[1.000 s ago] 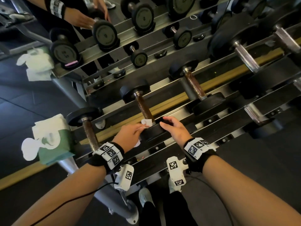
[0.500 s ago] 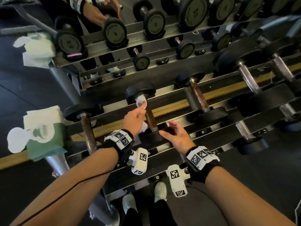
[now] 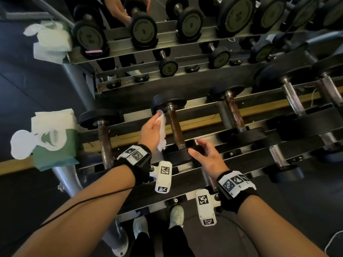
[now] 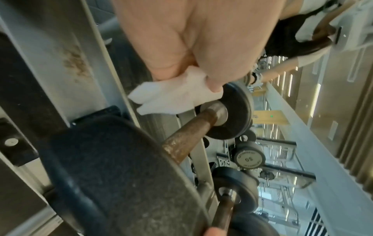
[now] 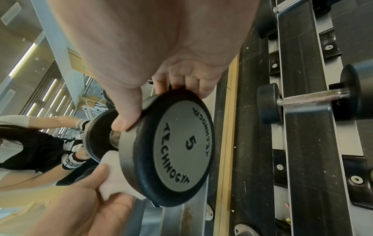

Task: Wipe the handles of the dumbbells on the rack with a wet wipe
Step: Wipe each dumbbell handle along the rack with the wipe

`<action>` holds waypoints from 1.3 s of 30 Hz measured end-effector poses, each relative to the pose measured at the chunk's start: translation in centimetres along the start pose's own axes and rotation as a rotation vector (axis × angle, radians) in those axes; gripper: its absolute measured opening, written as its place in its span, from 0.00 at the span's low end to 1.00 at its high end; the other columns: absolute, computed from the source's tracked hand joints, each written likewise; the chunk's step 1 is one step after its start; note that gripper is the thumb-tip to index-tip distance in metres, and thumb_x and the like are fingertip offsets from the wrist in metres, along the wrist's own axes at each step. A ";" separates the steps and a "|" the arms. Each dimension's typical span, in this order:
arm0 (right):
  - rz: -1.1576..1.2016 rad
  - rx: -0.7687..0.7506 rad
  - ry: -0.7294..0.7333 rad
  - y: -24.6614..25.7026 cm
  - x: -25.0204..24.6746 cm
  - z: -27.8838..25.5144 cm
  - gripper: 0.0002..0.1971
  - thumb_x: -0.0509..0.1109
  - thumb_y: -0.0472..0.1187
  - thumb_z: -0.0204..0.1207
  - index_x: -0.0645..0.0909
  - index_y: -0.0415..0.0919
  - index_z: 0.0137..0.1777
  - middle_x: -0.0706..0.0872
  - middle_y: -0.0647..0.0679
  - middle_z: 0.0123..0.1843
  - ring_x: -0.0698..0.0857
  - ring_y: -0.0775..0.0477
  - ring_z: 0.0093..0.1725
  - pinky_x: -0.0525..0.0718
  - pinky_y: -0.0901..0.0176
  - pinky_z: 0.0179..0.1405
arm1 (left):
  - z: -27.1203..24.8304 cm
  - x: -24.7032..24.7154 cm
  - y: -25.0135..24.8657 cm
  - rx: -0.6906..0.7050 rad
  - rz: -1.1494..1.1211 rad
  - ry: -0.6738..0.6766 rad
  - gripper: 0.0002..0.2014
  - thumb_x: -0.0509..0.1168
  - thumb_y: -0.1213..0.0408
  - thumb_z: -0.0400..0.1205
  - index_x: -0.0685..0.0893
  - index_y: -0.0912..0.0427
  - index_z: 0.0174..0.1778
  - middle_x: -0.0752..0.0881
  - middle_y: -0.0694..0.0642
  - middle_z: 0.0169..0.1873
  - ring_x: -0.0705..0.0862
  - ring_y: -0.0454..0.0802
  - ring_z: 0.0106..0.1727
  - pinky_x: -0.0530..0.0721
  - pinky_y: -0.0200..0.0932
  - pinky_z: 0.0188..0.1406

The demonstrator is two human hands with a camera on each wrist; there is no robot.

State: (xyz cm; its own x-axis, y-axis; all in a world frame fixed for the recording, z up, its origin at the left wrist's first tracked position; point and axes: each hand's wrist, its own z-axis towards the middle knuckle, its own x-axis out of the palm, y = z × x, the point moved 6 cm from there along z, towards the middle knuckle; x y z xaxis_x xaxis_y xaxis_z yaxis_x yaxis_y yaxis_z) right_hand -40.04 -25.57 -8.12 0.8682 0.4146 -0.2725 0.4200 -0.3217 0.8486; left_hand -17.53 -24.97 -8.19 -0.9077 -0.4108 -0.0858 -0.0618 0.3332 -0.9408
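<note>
A small dumbbell marked 5 lies on the lower rack rail, its rusty brown handle [image 3: 176,127] running between two black heads. My left hand [image 3: 151,129] holds a crumpled white wet wipe [image 3: 161,130] just left of the handle, near the far head [image 3: 168,103]. In the left wrist view the wipe [image 4: 173,94] hangs from my fingers beside the handle [image 4: 189,134], not wrapped round it. My right hand [image 3: 204,154] grips the near head [image 5: 173,146] with thumb and fingers curled over its rim.
Rusty-handled dumbbells [image 3: 104,143] [image 3: 234,112] lie on either side on the same rail, larger ones [image 3: 291,97] to the right. A green wipe pack [image 3: 55,143] sits on the rack's left end. A mirror behind reflects the rack. My shoes [image 3: 176,216] stand below.
My left hand has slid the wipe from the near end of the handle up to the far head, then come off to the handle's left side. The right hand kept hold of the near head.
</note>
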 end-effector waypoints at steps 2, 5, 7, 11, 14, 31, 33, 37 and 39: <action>-0.010 -0.012 -0.005 -0.1 0.1 0.0 0.27 0.76 0.50 0.75 0.72 0.54 0.73 0.81 0.52 0.69 0.79 0.52 0.69 0.76 0.48 0.75 | 0.3 1.2 -0.3 0.009 0.025 0.043 0.21 0.51 0.61 0.91 0.72 0.38 0.79 0.72 0.54 0.79 0.73 0.45 0.72 0.75 0.38 0.63; -0.023 -0.015 -0.018 -0.3 0.0 0.1 0.25 0.76 0.51 0.74 0.74 0.53 0.70 0.82 0.51 0.67 0.80 0.51 0.68 0.77 0.45 0.74 | -0.8 2.5 0.3 -0.063 -0.056 0.166 0.25 0.51 0.66 0.91 0.70 0.35 0.79 0.73 0.54 0.79 0.75 0.52 0.76 0.74 0.56 0.77; -0.013 -0.004 -0.018 -0.4 0.0 0.2 0.25 0.77 0.51 0.74 0.75 0.52 0.70 0.82 0.50 0.67 0.81 0.50 0.68 0.77 0.43 0.73 | -1.4 2.4 1.2 -0.099 -0.061 0.210 0.26 0.51 0.70 0.90 0.70 0.38 0.80 0.75 0.54 0.77 0.78 0.50 0.72 0.76 0.57 0.75; -0.022 -0.005 -0.006 -0.3 0.0 0.3 0.25 0.77 0.51 0.74 0.75 0.51 0.70 0.83 0.50 0.66 0.81 0.49 0.67 0.78 0.43 0.73 | -1.3 1.8 1.7 -0.183 -0.146 0.216 0.25 0.51 0.71 0.90 0.71 0.43 0.80 0.78 0.53 0.74 0.82 0.48 0.65 0.81 0.56 0.69; -0.024 -0.002 -0.004 -0.3 0.0 0.2 0.24 0.76 0.50 0.74 0.75 0.52 0.69 0.83 0.51 0.66 0.81 0.51 0.67 0.78 0.45 0.73 | -0.3 1.9 0.7 -0.219 -0.303 0.151 0.25 0.50 0.71 0.91 0.71 0.42 0.80 0.77 0.54 0.74 0.80 0.53 0.68 0.80 0.61 0.70; -0.043 -0.024 0.003 0.3 -0.1 -0.1 0.23 0.75 0.48 0.76 0.74 0.49 0.70 0.83 0.51 0.65 0.81 0.51 0.66 0.78 0.52 0.70 | -0.1 2.6 0.4 -0.248 -0.439 0.084 0.23 0.49 0.71 0.91 0.77 0.48 0.76 0.83 0.53 0.65 0.84 0.53 0.64 0.83 0.57 0.65; -0.034 -0.028 0.004 0.3 -0.1 -0.1 0.23 0.75 0.47 0.76 0.74 0.49 0.69 0.83 0.51 0.65 0.81 0.52 0.66 0.78 0.53 0.69 | -0.5 2.9 0.5 -0.247 -0.381 0.121 0.22 0.49 0.70 0.91 0.76 0.46 0.76 0.84 0.49 0.59 0.84 0.48 0.59 0.85 0.50 0.56; -0.018 -0.030 0.008 0.2 0.0 -0.1 0.22 0.76 0.46 0.76 0.75 0.49 0.68 0.83 0.52 0.64 0.82 0.53 0.65 0.79 0.54 0.68 | -1.3 2.7 1.9 -0.309 -0.266 0.220 0.20 0.49 0.69 0.91 0.77 0.51 0.76 0.86 0.55 0.62 0.87 0.50 0.59 0.86 0.51 0.58; -0.014 -0.028 0.012 0.3 0.0 -0.2 0.22 0.76 0.46 0.76 0.75 0.50 0.68 0.83 0.52 0.64 0.82 0.54 0.65 0.79 0.55 0.68 | -1.2 2.4 2.3 -0.342 -0.313 0.219 0.19 0.50 0.70 0.91 0.79 0.51 0.72 0.88 0.54 0.58 0.89 0.47 0.53 0.88 0.47 0.50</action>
State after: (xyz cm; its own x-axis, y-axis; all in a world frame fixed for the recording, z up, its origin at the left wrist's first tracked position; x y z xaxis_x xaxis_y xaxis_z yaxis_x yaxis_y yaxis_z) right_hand -39.95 -25.53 -7.79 0.8589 0.4292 -0.2794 0.4247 -0.2919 0.8570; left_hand -20.36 -24.15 -10.16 -0.8872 -0.3603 0.2883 -0.4439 0.4962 -0.7461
